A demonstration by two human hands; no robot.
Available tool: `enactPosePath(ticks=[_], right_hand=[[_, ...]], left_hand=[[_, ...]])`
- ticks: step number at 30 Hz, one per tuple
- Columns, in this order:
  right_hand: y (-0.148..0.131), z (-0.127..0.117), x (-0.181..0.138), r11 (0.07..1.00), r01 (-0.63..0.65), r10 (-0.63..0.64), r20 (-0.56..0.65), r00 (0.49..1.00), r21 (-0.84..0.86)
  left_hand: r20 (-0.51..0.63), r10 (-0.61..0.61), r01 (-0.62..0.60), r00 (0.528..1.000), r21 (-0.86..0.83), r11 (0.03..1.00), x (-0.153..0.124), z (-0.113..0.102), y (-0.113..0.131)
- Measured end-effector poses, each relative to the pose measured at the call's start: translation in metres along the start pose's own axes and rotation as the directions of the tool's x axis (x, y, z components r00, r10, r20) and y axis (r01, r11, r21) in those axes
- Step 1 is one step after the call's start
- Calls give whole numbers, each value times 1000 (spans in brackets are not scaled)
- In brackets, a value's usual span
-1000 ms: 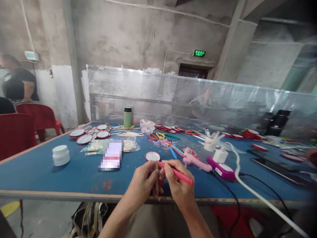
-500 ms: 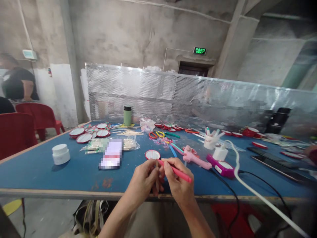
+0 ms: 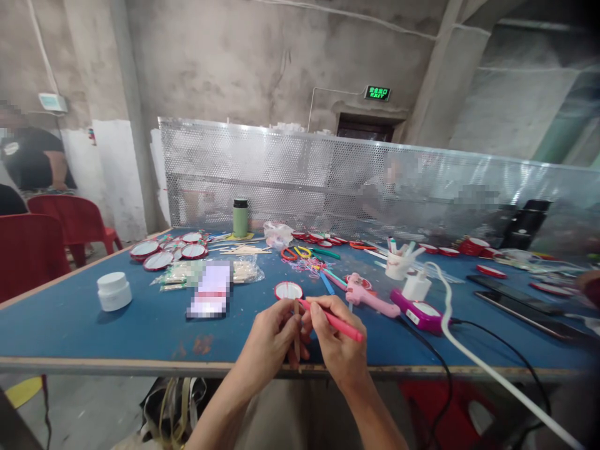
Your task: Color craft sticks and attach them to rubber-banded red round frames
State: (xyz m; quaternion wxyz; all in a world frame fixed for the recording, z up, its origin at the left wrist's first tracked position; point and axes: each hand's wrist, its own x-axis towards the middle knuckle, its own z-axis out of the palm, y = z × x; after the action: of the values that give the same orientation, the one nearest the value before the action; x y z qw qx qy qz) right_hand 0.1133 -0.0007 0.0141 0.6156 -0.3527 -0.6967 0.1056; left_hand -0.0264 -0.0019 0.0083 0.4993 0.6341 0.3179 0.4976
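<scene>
My left hand [image 3: 269,334] is closed on a flat wooden craft stick [image 3: 297,344], which stands nearly upright between its fingers and thumb. In my right hand [image 3: 344,350] is a pink pen [image 3: 345,327], gripped as for writing. Its front end reaches the upper part of the stick; whether the tip touches the wood I cannot tell. Just beyond my fingers lies a small round drum-like disc [image 3: 289,291] with a white face and red rim, its near edge partly hidden by my hands.
A pink glue gun [image 3: 372,297], a purple box with a white plug [image 3: 417,312] and cables lie to the right. Pliers [image 3: 304,252], a cup of pens [image 3: 397,265] and a green bottle [image 3: 240,219] stand farther back. Left are a phone [image 3: 210,289] and white jar [image 3: 114,292].
The view has shifted very slightly. Both hands keep nearly the same pose, still holding the stick and the pen.
</scene>
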Motion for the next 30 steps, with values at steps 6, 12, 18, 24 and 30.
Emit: enactPosePath(ticks=[6, 12, 18, 24, 30], right_hand=[[0, 0, 1, 1000, 22, -22, 7, 1000, 1], [-1, 1, 1, 999, 38, -38, -13, 999, -13], [-2, 1, 1, 998, 65, -65, -2, 998, -6], [0, 1, 0, 999, 51, -51, -17, 999, 2], [0, 1, 1, 999, 54, -54, -11, 998, 2]], left_hand=[[-2, -11, 11, 1000, 14, 1000, -1, 0, 1], [-5, 3, -3, 1000, 2, 1000, 1, 0, -1], [-12, 1, -1, 1000, 3, 1000, 1, 0, -3], [-6, 10, -10, 1000, -6, 1000, 2, 0, -3], [-1, 11, -11, 1000, -1, 1000, 2, 0, -4]])
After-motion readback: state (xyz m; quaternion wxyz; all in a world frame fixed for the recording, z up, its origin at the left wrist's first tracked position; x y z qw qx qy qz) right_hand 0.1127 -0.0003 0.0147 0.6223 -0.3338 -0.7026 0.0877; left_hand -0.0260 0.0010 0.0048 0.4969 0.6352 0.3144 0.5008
